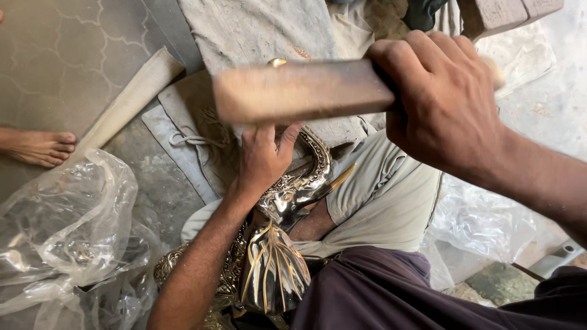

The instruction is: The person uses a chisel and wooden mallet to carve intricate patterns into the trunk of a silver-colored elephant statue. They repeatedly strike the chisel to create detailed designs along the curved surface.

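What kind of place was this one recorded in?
Probably a small floor-level metalcraft workshop. The right hand swings a wooden block over an ornate silver-and-gold metal piece steadied by the left hand, with cloth padding and plastic sheeting on the concrete floor.

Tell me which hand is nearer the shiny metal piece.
Left. The left hand rests on the metal piece; the right hand is raised above it, gripping a wooden block.
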